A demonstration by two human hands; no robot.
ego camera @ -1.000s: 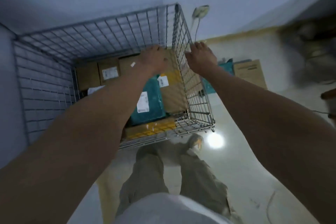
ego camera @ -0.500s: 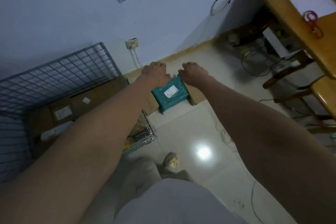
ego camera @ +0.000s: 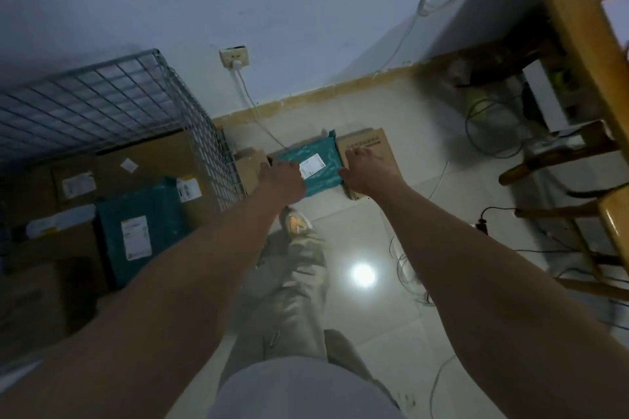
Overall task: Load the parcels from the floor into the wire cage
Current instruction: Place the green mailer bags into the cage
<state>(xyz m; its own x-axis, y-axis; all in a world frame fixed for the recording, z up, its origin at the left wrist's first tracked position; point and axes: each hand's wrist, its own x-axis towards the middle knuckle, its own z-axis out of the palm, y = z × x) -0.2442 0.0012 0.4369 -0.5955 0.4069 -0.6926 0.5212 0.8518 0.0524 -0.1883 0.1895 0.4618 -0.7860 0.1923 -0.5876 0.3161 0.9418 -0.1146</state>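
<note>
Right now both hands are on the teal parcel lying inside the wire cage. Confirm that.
Not quite. The head view shows the left hand and right hand at the teal parcel lying on the floor, outside and to the right of the wire cage.

Both arms reach down: left hand (ego camera: 284, 177) and right hand (ego camera: 366, 170) flank a teal parcel (ego camera: 311, 165) on the floor (ego camera: 367, 316), beside the wire cage (ego camera: 112, 102) of boxes

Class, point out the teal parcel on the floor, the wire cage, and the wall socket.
teal parcel on the floor (ego camera: 315, 155), head view, top face beside its label
wire cage (ego camera: 211, 136), head view, right mesh wall
wall socket (ego camera: 235, 57), head view, faceplate
</note>
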